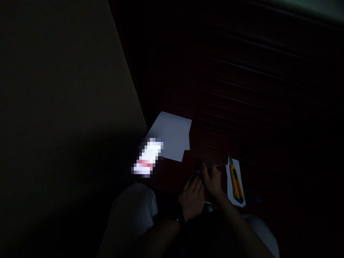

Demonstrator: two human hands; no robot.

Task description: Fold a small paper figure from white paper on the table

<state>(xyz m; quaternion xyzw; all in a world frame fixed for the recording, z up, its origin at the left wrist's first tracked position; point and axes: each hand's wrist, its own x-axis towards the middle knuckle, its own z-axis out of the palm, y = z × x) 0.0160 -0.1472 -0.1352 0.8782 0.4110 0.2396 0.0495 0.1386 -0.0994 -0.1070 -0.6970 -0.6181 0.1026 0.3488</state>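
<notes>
The scene is very dark. My left hand (192,195) and my right hand (213,181) are close together low in the view, over a dark wooden surface (242,118). My right hand is closed around a thin dark stick-like tool (215,165) that points to the right. My left hand's fingers curl at the tool's near end, and I cannot make out what they hold. A dark band sits on my left wrist. A yellow utility knife (236,181) lies on a small white sheet (231,179) just right of my right hand.
White paper sheets (172,134) lie on the wood beyond my hands. A bright lit screen (148,157), blurred out, glows to their left. A pale wall (67,89) fills the left side. My light-coloured knees (134,211) show at the bottom.
</notes>
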